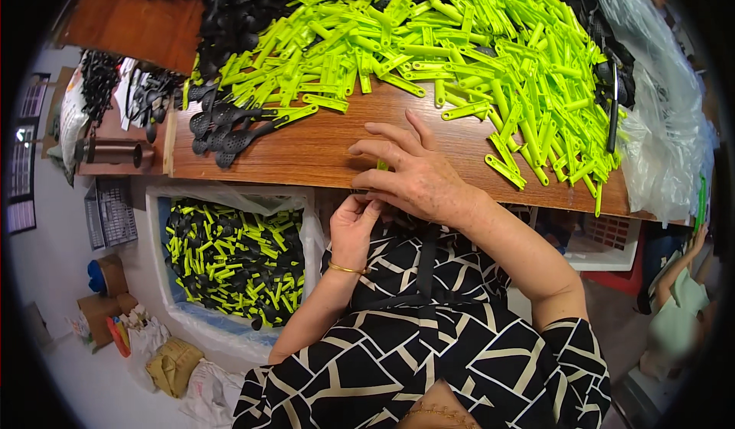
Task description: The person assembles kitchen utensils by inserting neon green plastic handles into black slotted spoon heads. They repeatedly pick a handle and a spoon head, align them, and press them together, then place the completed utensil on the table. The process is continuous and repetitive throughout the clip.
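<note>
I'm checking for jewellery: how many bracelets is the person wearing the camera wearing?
1: a gold bracelet, on the wrist of the left hand. None shows at the right hand.

The near tabletop (306,149) offers passage; green handles (459,46) block beyond.

A small lime-green piece (382,165) shows just toward twelve o'clock from centre, mostly covered, so its full shape and tilt cannot be told. Slim lime-green handles (521,34), many with a hole near one end, lie heaped at mixed angles from eleven to three o'clock. Black perforated spoons (223,115) overlap toward ten.
</note>
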